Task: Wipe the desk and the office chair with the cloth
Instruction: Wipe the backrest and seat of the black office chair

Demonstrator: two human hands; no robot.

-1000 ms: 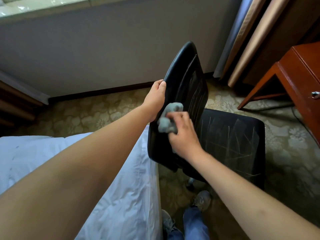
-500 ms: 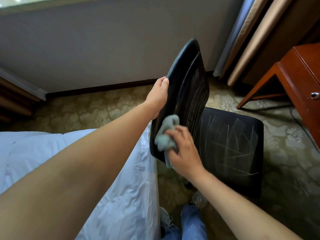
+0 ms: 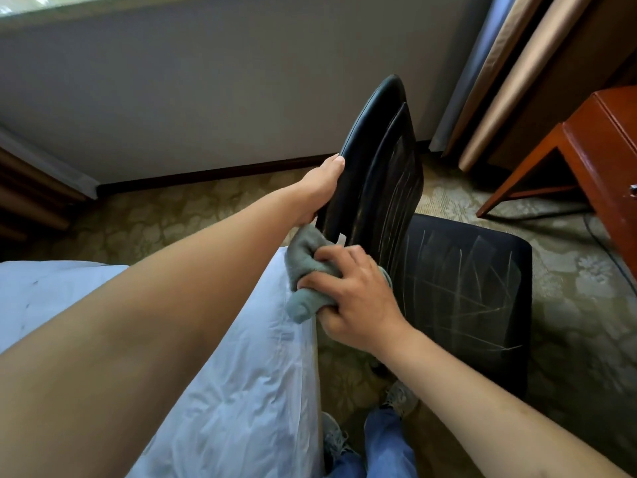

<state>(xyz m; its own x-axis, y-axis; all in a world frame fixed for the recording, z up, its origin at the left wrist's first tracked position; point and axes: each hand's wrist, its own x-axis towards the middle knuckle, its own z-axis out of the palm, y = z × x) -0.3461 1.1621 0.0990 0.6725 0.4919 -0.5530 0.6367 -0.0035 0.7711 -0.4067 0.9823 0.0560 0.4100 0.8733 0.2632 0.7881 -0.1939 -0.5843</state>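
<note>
Since the cloth [image 3: 305,288] is soft and bunches, right hand [image 3: 358,298] clenches it wadded; left hand [image 3: 320,191] grips the stiff chair back [image 3: 375,174] edge.

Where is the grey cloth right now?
In the head view, the cloth sits near the middle, bunched in the right hand, at the lower edge of the black chair back, beside the white bed.

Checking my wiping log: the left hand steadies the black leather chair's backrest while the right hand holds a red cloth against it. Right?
Not quite: the head view shows the cloth is grey-green, not red. The left hand does steady the black leather chair's backrest, and the right hand holds the cloth.
</note>
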